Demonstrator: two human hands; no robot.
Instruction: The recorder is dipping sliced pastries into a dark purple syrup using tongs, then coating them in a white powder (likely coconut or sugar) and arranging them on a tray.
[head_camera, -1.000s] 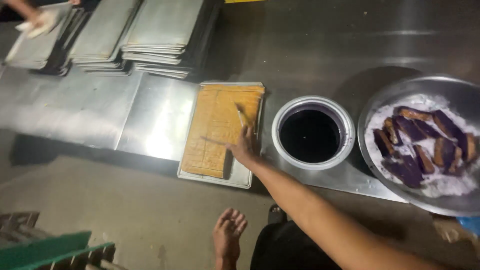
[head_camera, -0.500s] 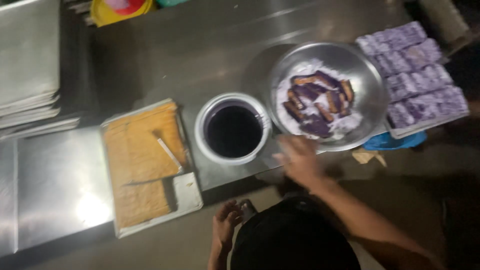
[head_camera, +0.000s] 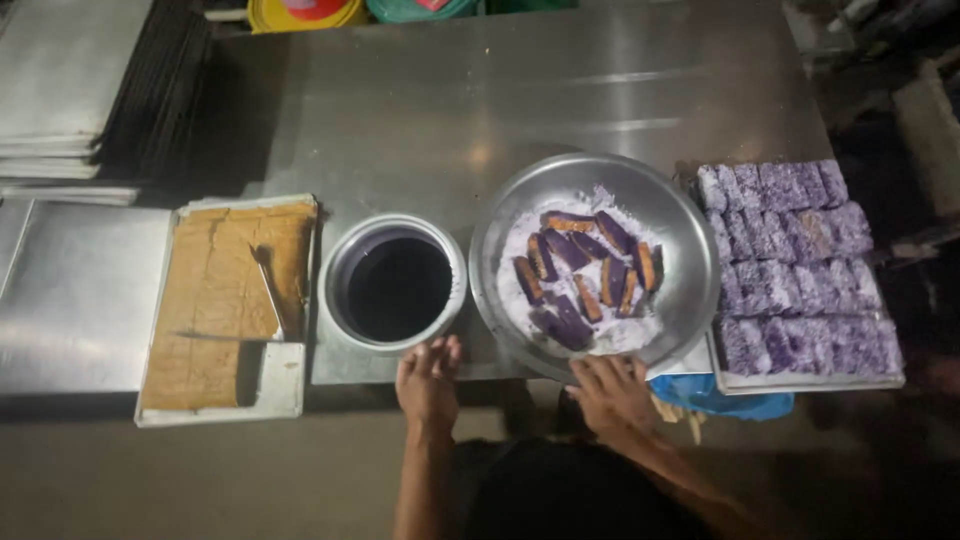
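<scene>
My left hand (head_camera: 428, 378) lies flat on the near edge of the steel table (head_camera: 520, 100), fingers together, just in front of a round metal pot (head_camera: 338, 262) of dark liquid. My right hand (head_camera: 612, 392) grips the near rim of a wide metal bowl (head_camera: 520, 205). The bowl holds white powder and several purple-coated cake strips (head_camera: 585, 275). Left of the pot, a flat tray carries a tan cake slab (head_camera: 215, 290) with a thin knife (head_camera: 270, 295) lying on it.
A tray of purple sugar-coated pieces (head_camera: 795, 265) stands to the right of the bowl, with a blue cloth (head_camera: 730, 400) below it. Stacked metal trays (head_camera: 60, 80) sit at the far left, and yellow (head_camera: 300, 12) and green tubs at the top edge.
My right hand left the cake tray, swung right past the pot and now grips the bowl's near rim. My left hand rose to the table edge. The view shifted right.
</scene>
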